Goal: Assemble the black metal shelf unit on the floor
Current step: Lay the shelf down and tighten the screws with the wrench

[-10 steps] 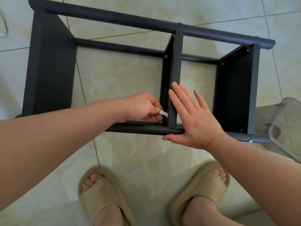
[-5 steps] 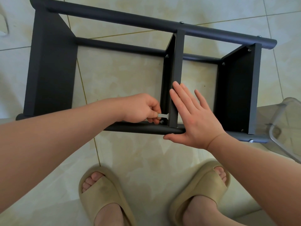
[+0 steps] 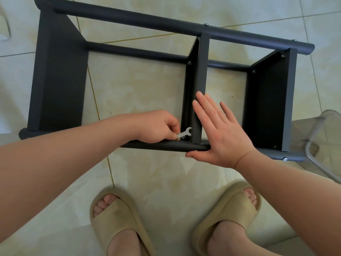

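The black metal shelf unit (image 3: 57,80) lies on its side on the tiled floor (image 3: 138,89), its near tube (image 3: 162,145) just ahead of two sandalled feet (image 3: 118,224). The left grip (image 3: 156,126) pinches a small flat wrench (image 3: 184,133) between thumb and curled fingers. The tool's open end sits by a bolt (image 3: 183,138) where the middle panel (image 3: 200,71) meets the near tube. The right grip (image 3: 219,133) lies flat, fingers straight along the middle panel's edge and thumb against the near tube, just beside the wrench.
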`<move>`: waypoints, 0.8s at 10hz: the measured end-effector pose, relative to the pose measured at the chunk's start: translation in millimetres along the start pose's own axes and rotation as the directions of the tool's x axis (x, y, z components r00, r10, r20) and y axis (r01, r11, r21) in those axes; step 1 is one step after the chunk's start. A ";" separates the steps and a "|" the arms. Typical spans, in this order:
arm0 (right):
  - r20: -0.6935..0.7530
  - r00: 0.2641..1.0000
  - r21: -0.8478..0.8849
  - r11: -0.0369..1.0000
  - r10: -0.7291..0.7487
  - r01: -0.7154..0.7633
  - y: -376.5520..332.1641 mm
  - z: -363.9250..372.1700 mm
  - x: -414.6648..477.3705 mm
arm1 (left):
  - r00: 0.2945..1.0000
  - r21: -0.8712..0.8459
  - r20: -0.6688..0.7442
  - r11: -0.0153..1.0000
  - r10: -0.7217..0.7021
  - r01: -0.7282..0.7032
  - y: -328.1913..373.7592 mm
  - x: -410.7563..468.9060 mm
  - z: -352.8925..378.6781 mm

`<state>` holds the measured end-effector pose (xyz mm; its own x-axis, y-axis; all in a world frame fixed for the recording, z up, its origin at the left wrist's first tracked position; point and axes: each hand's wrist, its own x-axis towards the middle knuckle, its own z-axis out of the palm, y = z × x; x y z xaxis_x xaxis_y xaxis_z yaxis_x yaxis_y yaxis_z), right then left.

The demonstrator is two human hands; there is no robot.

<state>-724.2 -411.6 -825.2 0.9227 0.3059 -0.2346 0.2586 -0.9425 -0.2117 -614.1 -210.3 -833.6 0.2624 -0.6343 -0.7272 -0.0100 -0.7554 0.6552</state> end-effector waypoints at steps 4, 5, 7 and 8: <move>0.000 1.000 0.005 1.000 -0.002 0.002 0.2 0.2 -0.4 | 0.973 0.113 -0.209 0.990 0.103 -0.081 6.6 1.7 -1.8; 0.004 1.000 0.006 1.000 -0.002 0.002 0.2 -0.2 -0.3 | 0.970 0.063 -0.222 0.995 0.095 -0.083 8.2 3.1 -2.4; 0.004 1.000 0.007 1.000 -0.004 0.004 0.2 0.4 -0.3 | 0.973 -0.359 -0.229 0.932 -0.037 -0.049 11.0 4.8 -0.7; 0.005 1.000 0.012 1.000 -0.004 0.004 0.5 0.5 -0.2 | 0.989 -0.654 -0.106 0.756 -0.105 0.011 16.3 4.8 5.0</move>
<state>-724.4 -412.1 -825.7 0.9202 0.3101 -0.2388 0.2587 -0.9397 -0.2235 -617.8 -226.4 -827.5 0.3625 -0.5302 -0.7665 0.6263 -0.4705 0.6216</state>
